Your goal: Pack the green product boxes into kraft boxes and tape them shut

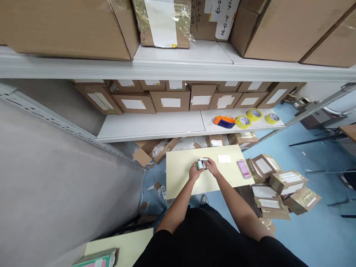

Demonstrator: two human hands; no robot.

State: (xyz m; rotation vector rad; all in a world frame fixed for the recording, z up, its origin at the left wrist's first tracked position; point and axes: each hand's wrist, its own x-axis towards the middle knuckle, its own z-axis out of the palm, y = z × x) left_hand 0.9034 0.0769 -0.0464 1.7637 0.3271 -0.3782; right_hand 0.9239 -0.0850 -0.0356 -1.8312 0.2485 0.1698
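Over a pale yellow board table [178, 163], both my hands hold a small white-and-green box [202, 164] between them. My left hand [194, 172] wraps its left side, fingers closed. From the right, my right hand [212, 167] grips the box's edge with bent fingers; its top seems to have a raised white flap, though the inside is too small to make out. A white rectangular card [224, 158] lies flat on the table just right of my hands. Farther right, at the table's edge, is a blurred pink-purple item [244, 169].
Ahead stands a metal shelf [155, 124] carrying rows of labelled cartons [170, 101], yellow tape rolls [243, 121] and an orange-blue tape dispenser [224, 121]. Taped cartons [287, 181] pile on the floor at right. An open carton [155, 150] sits beyond the table's left side. A wall [61, 170] borders the left.
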